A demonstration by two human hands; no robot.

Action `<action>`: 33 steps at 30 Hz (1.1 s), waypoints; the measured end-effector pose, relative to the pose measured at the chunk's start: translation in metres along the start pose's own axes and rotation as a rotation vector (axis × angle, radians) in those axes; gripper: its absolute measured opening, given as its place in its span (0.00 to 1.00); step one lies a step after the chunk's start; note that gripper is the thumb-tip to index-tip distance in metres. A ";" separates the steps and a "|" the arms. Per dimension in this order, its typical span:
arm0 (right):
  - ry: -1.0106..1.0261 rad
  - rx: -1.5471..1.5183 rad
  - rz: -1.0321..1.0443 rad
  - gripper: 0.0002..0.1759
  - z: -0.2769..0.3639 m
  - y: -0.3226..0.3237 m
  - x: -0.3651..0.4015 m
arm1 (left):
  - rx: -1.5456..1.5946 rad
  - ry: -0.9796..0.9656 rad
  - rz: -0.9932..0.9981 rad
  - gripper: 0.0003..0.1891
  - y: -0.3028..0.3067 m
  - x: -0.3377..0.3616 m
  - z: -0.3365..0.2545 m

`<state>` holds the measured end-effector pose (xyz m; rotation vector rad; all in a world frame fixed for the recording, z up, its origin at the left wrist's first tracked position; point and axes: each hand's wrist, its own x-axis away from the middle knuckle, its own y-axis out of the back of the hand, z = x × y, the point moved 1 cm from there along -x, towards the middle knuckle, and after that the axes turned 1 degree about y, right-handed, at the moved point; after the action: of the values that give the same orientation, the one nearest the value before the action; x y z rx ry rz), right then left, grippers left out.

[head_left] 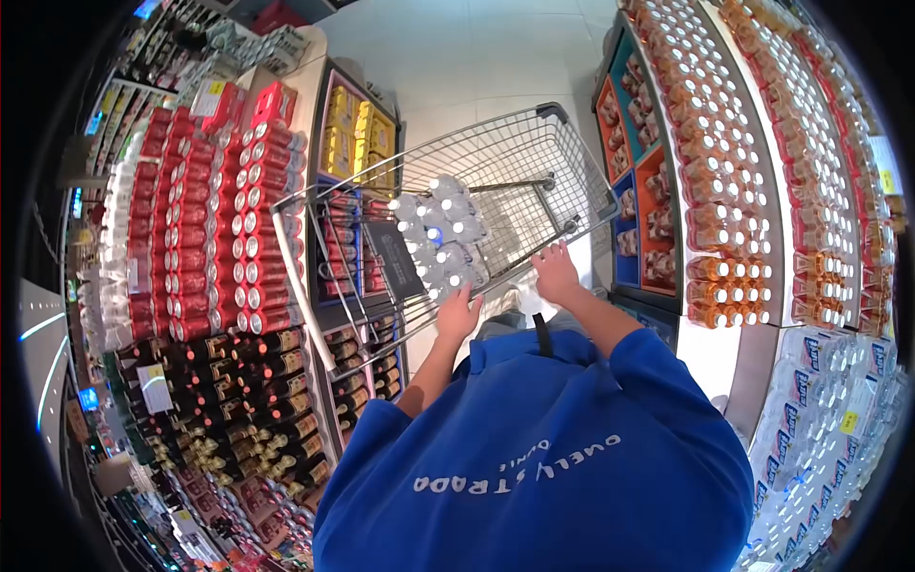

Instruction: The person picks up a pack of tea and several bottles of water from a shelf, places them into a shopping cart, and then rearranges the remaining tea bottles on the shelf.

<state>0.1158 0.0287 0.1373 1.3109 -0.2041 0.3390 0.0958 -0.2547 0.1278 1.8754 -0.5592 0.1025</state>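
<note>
A metal shopping cart stands crosswise in front of me, its pale handle toward the left. Along the cart's near top rail, my left hand has its fingers curled over the rim, close beside the bottles. My right hand grips the same rail farther right, fingers bent over the edge. Inside the cart, several clear bottles with white caps stand grouped at the handle end. A dark panel sits on the cart next to them. The fingertips of both hands are partly hidden by the rail.
Stacked red cans and dark bottles line the left. Yellow boxes fill a display beyond the handle. On the right stand rows of amber drinks with white caps and packs of clear water bottles. Tiled floor extends ahead.
</note>
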 end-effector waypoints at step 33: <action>-0.196 -0.193 0.081 0.56 0.115 -0.124 0.198 | -0.260 0.279 0.565 0.61 0.018 0.201 0.133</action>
<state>0.3492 -0.0842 0.1201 1.1456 -0.4454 0.2527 0.2404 -0.4461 0.1603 1.3790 -0.8484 0.6223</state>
